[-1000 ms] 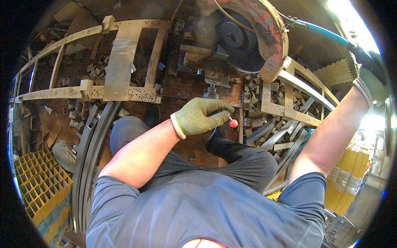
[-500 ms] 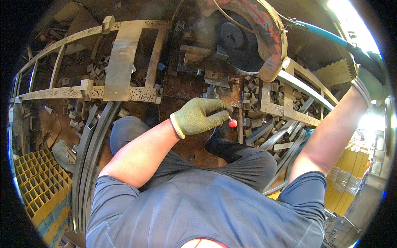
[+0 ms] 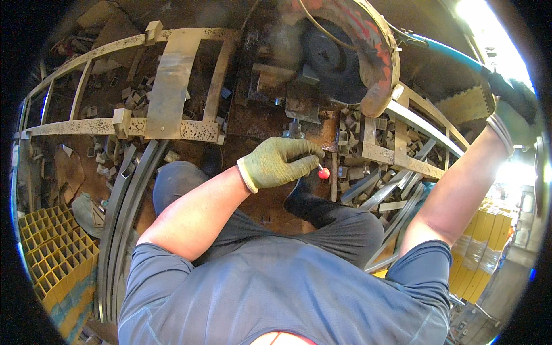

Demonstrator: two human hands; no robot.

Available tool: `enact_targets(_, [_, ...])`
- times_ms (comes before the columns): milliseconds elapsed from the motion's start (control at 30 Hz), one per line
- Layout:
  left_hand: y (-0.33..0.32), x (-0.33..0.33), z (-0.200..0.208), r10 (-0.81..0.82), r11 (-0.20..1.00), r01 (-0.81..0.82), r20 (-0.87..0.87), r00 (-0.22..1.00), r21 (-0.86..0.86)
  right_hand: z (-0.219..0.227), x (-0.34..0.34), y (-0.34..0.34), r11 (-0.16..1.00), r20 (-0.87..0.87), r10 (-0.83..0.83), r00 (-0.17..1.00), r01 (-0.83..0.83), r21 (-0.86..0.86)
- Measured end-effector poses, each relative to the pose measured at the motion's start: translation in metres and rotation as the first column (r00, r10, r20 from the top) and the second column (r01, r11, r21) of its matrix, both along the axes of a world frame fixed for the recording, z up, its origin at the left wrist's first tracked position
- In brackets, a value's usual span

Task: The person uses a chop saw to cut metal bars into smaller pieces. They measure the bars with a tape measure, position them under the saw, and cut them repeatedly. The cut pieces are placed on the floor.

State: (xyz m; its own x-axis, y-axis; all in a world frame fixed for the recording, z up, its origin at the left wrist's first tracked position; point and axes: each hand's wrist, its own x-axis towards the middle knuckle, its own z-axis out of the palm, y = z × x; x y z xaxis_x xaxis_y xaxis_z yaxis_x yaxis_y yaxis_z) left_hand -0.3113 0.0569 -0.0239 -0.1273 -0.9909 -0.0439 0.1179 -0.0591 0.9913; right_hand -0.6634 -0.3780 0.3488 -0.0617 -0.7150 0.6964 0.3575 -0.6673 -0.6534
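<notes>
My left hand (image 3: 282,163), in a green work glove, is closed around a thin metal lever whose red ball knob (image 3: 324,173) sticks out beside the fingers. The lever belongs to a vise (image 3: 294,127) just beyond. Over at the far right, my right hand (image 3: 512,118), also gloved, is wrapped around the dark grip end of a long blue handle (image 3: 451,52). That handle runs to a cut-off saw with a worn red guard (image 3: 376,63) and a large dark disc (image 3: 328,57). A bright metal bar (image 3: 425,123) extends right from beneath the guard.
A metal frame rack (image 3: 172,86) stands at the left, and a second frame (image 3: 379,150) at the right. Offcuts of square tube (image 3: 138,95) lie below them. Long grey profiles (image 3: 129,213) lean near my left knee. Yellow tube bundles (image 3: 57,247) stand at left and right.
The blue handle and my right hand have come slightly down, and the disc looks more smeared. My left hand stays on the lever.
</notes>
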Motion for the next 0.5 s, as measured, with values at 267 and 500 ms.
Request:
enact_targets(267, [-0.001, -0.003, -0.002, 0.021, 0.999, -0.020, 0.022, 1.000, -0.043, -0.005, -0.015, 0.014, 0.950, 0.085, 0.313, 0.946, -0.312, -0.019])
enact_targets(500, [0.001, 0.000, -0.002, 0.038, 0.999, -0.037, 0.039, 0.999, -0.016, -0.031, 0.004, 0.038, 0.957, 0.140, 0.284, 0.949, -0.289, 0.017])
